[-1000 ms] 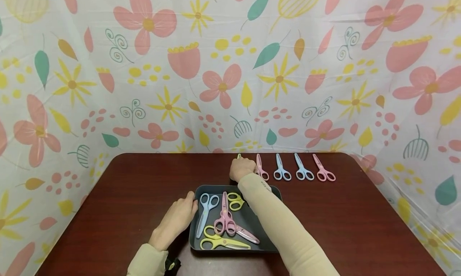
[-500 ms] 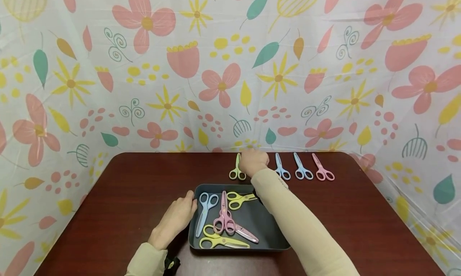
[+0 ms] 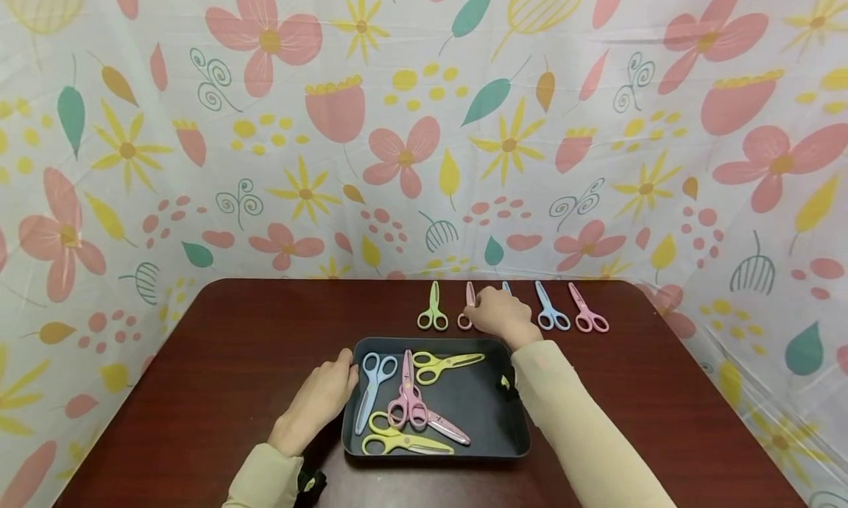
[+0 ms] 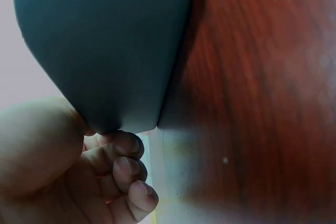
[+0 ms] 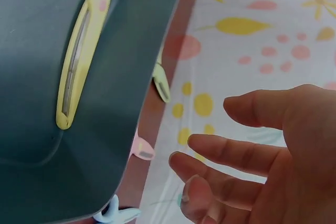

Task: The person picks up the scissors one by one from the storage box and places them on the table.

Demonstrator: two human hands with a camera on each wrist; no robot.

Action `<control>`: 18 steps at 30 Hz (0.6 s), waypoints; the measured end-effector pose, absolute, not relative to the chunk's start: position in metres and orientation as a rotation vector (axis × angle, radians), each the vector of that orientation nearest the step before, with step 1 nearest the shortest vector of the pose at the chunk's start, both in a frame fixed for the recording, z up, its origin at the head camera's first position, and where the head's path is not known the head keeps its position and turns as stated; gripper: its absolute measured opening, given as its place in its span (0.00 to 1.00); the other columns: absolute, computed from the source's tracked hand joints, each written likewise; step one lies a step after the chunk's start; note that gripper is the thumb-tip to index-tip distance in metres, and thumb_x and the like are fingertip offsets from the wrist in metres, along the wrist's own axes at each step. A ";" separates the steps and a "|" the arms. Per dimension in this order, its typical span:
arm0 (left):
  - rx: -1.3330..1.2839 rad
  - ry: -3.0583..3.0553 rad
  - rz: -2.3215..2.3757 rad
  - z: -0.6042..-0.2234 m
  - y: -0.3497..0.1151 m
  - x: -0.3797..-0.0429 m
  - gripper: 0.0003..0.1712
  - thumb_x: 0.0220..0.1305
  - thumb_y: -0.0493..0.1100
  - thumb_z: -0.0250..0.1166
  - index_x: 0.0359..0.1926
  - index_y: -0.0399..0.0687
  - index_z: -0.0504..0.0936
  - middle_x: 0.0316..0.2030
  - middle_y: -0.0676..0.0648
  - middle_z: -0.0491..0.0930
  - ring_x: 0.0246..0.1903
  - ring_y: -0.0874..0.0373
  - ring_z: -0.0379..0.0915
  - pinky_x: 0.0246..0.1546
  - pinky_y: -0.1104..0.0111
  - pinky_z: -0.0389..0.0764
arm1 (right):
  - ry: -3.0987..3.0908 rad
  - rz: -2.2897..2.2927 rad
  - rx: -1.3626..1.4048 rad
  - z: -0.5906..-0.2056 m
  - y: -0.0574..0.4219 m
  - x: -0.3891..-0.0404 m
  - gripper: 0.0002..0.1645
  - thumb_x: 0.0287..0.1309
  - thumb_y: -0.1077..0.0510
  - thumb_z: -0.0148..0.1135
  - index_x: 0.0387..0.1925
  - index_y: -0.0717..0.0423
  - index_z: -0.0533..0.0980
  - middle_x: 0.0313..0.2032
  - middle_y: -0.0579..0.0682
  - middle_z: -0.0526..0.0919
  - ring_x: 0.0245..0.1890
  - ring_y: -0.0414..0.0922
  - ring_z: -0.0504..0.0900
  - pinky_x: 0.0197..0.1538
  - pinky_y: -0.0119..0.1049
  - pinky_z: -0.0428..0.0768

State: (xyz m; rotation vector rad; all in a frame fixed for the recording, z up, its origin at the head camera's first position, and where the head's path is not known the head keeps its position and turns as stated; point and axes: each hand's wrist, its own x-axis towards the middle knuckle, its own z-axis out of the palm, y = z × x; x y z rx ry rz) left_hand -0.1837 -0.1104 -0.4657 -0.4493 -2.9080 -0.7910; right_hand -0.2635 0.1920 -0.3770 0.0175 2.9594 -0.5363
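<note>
In the head view my left hand (image 3: 321, 397) holds the left side of a dark grey tray (image 3: 490, 420); the left wrist view has its thumb and fingers at a tray corner (image 4: 105, 98). My right hand (image 3: 500, 313) hovers at the row of scissors behind the tray, partly covering pink scissors (image 3: 470, 293) and light blue scissors (image 3: 506, 287). Its fingers are spread and hold nothing in the right wrist view. Green scissors (image 3: 433, 296) lie left of that hand. To its right are light blue scissors (image 3: 545, 296) and pink scissors (image 3: 579, 300).
Inside the tray lie light blue scissors (image 3: 367, 405), two overlapping pink scissors (image 3: 407, 375), yellow scissors (image 3: 464, 359) at the back and yellow scissors (image 3: 424, 445) in front. The brown table (image 3: 265, 324) ends at a flower-patterned cloth (image 3: 397, 221) behind.
My right hand has moved rightward along the row, from the green scissors across the pink ones towards the light blue ones. The green scissors are now uncovered. My left hand stays at the tray.
</note>
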 end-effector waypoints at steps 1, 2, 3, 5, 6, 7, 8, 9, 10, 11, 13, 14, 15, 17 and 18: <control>-0.448 -2.909 -0.791 -0.466 -0.111 -0.184 0.07 0.71 0.37 0.56 0.34 0.42 0.67 0.13 0.51 0.63 0.10 0.61 0.60 0.12 0.68 0.61 | 2.950 -0.573 0.024 -0.377 0.195 -0.262 0.24 0.63 0.46 0.56 0.13 0.49 0.67 0.11 0.45 0.61 0.13 0.43 0.59 0.21 0.40 0.59; -0.445 -2.911 -0.790 -0.466 -0.111 -0.184 0.07 0.71 0.37 0.56 0.34 0.42 0.67 0.13 0.51 0.63 0.10 0.61 0.60 0.12 0.68 0.62 | 2.944 -0.604 0.028 -0.378 0.198 -0.261 0.24 0.63 0.46 0.56 0.13 0.49 0.67 0.11 0.45 0.60 0.12 0.42 0.58 0.20 0.39 0.59; -0.444 -2.912 -0.787 -0.466 -0.111 -0.184 0.07 0.71 0.37 0.56 0.34 0.42 0.67 0.13 0.51 0.63 0.10 0.61 0.60 0.12 0.67 0.62 | 2.935 -0.631 0.036 -0.378 0.200 -0.259 0.24 0.64 0.46 0.55 0.14 0.50 0.67 0.11 0.45 0.60 0.12 0.42 0.58 0.20 0.39 0.58; -0.439 -2.912 -0.782 -0.467 -0.111 -0.185 0.07 0.71 0.38 0.56 0.34 0.42 0.67 0.13 0.51 0.64 0.10 0.61 0.60 0.13 0.68 0.62 | 2.917 -0.687 0.047 -0.379 0.206 -0.256 0.23 0.65 0.45 0.55 0.16 0.51 0.70 0.12 0.45 0.62 0.13 0.43 0.61 0.20 0.38 0.59; -0.437 -2.912 -0.780 -0.467 -0.111 -0.185 0.07 0.71 0.38 0.56 0.34 0.42 0.67 0.13 0.51 0.64 0.10 0.61 0.60 0.13 0.67 0.62 | 2.906 -0.724 0.045 -0.379 0.209 -0.253 0.22 0.66 0.45 0.55 0.19 0.52 0.72 0.13 0.46 0.64 0.13 0.44 0.63 0.20 0.38 0.60; -0.434 -2.912 -0.779 -0.467 -0.111 -0.185 0.07 0.71 0.38 0.56 0.34 0.42 0.67 0.13 0.51 0.64 0.10 0.61 0.61 0.13 0.67 0.62 | 2.897 -0.760 0.045 -0.381 0.211 -0.251 0.21 0.66 0.45 0.55 0.22 0.53 0.75 0.14 0.47 0.66 0.14 0.44 0.65 0.21 0.39 0.62; -0.434 -2.912 -0.779 -0.467 -0.110 -0.185 0.07 0.70 0.38 0.56 0.34 0.42 0.68 0.14 0.51 0.64 0.10 0.61 0.61 0.13 0.67 0.62 | 2.890 -0.789 0.047 -0.382 0.214 -0.248 0.20 0.66 0.45 0.55 0.26 0.54 0.77 0.15 0.47 0.69 0.15 0.45 0.68 0.22 0.39 0.64; -0.434 -2.915 -0.778 -0.468 -0.110 -0.185 0.07 0.71 0.38 0.56 0.35 0.42 0.68 0.13 0.51 0.64 0.10 0.61 0.61 0.13 0.67 0.62 | 2.877 -0.823 0.049 -0.383 0.217 -0.245 0.19 0.66 0.45 0.56 0.30 0.55 0.79 0.18 0.48 0.72 0.16 0.45 0.71 0.23 0.40 0.66; -0.433 -2.915 -0.778 -0.468 -0.110 -0.185 0.07 0.71 0.38 0.56 0.35 0.42 0.68 0.13 0.51 0.64 0.10 0.61 0.61 0.13 0.67 0.62 | 2.866 -0.856 0.050 -0.384 0.220 -0.242 0.19 0.66 0.45 0.56 0.34 0.56 0.80 0.19 0.49 0.74 0.17 0.46 0.74 0.25 0.40 0.68; -0.432 -2.917 -0.776 -0.468 -0.110 -0.185 0.07 0.71 0.38 0.56 0.35 0.42 0.68 0.13 0.51 0.64 0.10 0.61 0.61 0.13 0.67 0.62 | 2.856 -0.890 0.050 -0.385 0.222 -0.238 0.18 0.66 0.45 0.56 0.37 0.56 0.80 0.21 0.50 0.76 0.18 0.46 0.75 0.25 0.41 0.70; -0.433 -2.918 -0.769 -0.468 -0.110 -0.185 0.07 0.71 0.38 0.56 0.35 0.42 0.68 0.13 0.51 0.64 0.10 0.61 0.61 0.13 0.67 0.63 | 2.841 -0.956 0.052 -0.387 0.228 -0.231 0.18 0.66 0.46 0.57 0.41 0.57 0.80 0.24 0.52 0.79 0.19 0.47 0.77 0.27 0.41 0.72; -0.439 -2.913 -0.766 -0.468 -0.110 -0.185 0.07 0.71 0.38 0.56 0.35 0.42 0.68 0.13 0.51 0.64 0.10 0.61 0.61 0.13 0.67 0.63 | 2.832 -0.984 0.055 -0.388 0.231 -0.228 0.18 0.66 0.46 0.57 0.41 0.58 0.80 0.24 0.53 0.80 0.19 0.47 0.77 0.27 0.41 0.73; -0.437 -2.911 -0.764 -0.468 -0.110 -0.185 0.07 0.71 0.38 0.56 0.35 0.42 0.68 0.13 0.52 0.63 0.10 0.61 0.61 0.13 0.67 0.63 | 2.818 -1.017 0.056 -0.389 0.235 -0.224 0.18 0.66 0.47 0.58 0.40 0.58 0.79 0.25 0.54 0.80 0.19 0.47 0.77 0.27 0.41 0.73; -0.440 -2.905 -0.771 -0.467 -0.110 -0.184 0.07 0.70 0.37 0.57 0.35 0.42 0.68 0.13 0.52 0.63 0.10 0.61 0.61 0.13 0.68 0.62 | 2.797 -1.075 0.066 -0.391 0.241 -0.217 0.18 0.66 0.47 0.58 0.41 0.59 0.79 0.27 0.54 0.81 0.20 0.48 0.77 0.27 0.41 0.75; -0.446 -2.900 -0.771 -0.467 -0.110 -0.184 0.07 0.70 0.37 0.57 0.35 0.42 0.68 0.13 0.52 0.63 0.10 0.61 0.60 0.13 0.68 0.62 | 2.785 -1.100 0.078 -0.393 0.245 -0.213 0.18 0.65 0.48 0.59 0.42 0.60 0.78 0.29 0.54 0.81 0.20 0.48 0.77 0.27 0.41 0.75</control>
